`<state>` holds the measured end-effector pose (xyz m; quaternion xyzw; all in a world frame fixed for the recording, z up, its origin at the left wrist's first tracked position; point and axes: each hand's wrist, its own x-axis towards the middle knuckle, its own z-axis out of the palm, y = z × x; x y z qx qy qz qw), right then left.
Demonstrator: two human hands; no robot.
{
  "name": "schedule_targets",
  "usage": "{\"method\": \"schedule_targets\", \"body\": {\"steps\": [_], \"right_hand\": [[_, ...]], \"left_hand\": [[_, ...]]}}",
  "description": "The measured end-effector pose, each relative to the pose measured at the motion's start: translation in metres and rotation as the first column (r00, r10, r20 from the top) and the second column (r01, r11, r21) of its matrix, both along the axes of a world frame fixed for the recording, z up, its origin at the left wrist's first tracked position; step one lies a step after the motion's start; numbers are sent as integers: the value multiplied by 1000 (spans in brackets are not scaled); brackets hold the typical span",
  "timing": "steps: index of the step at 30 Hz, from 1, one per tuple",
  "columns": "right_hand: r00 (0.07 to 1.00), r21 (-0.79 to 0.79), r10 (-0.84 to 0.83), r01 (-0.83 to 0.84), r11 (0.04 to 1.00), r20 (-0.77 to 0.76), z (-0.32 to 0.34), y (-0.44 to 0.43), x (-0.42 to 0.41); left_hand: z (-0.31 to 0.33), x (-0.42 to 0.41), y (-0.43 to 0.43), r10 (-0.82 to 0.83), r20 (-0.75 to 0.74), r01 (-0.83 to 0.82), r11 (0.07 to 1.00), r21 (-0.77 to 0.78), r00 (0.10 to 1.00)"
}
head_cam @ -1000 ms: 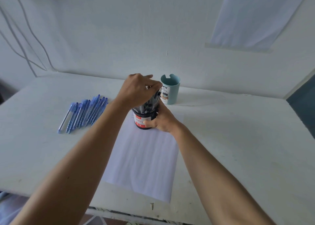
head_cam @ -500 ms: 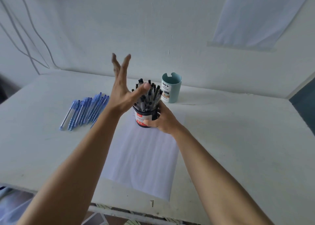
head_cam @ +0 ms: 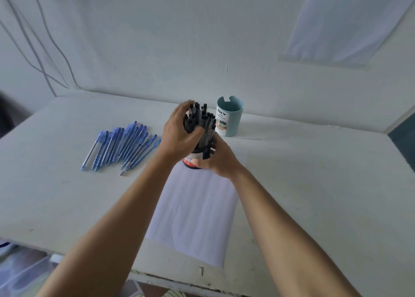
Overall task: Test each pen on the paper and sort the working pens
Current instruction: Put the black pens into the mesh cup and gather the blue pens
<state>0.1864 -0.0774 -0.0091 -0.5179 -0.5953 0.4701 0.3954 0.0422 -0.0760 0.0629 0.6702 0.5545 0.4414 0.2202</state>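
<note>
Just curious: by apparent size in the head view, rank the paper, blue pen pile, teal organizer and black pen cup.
1. paper
2. blue pen pile
3. teal organizer, black pen cup: alike, unranked; left hand and right hand cover the cup.

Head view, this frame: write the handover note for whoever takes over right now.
Left hand: fingers curled round the black pens standing in the black cup.
Right hand: grips that cup at the far end of the paper.
Blue pens lie in a row on the table, left of the paper. The teal organizer stands behind the cup, with no pens sticking out.
Done: no marks visible on the paper.
Left: draw a pen, test it, sort it, repeat.
</note>
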Motion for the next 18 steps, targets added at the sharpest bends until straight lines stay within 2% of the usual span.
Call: {"method": "schedule_targets", "body": {"steps": [3, 6, 8, 11, 14, 16, 18], "right_hand": [[1000, 7, -1, 1, 1000, 7, -1, 0, 0], [999, 28, -5, 4, 1000, 37, -1, 0, -1], [998, 32, 1, -3, 999, 56, -1, -1, 0], [999, 36, 10, -12, 999, 51, 0, 0, 0], [999, 35, 12, -13, 999, 36, -1, 1, 0], [999, 27, 12, -13, 1000, 32, -2, 2, 0], [999, 25, 10, -11, 1000, 42, -2, 2, -1]], "left_hand": [[-1, -3, 3, 26, -13, -26, 999, -21, 1000], [-4, 1, -1, 196, -33, -196, 980, 26, 980], [-6, 1, -5, 222, -31, -217, 969, 116, 975], [-5, -6, -1, 87, -218, -36, 974, 224, 972], [5, -7, 4, -93, -389, 173, 969, 175, 916], [5, -6, 5, -110, -428, 197, 967, 163, 897], [7, -3, 3, -68, -504, 146, 982, 117, 861]]}}
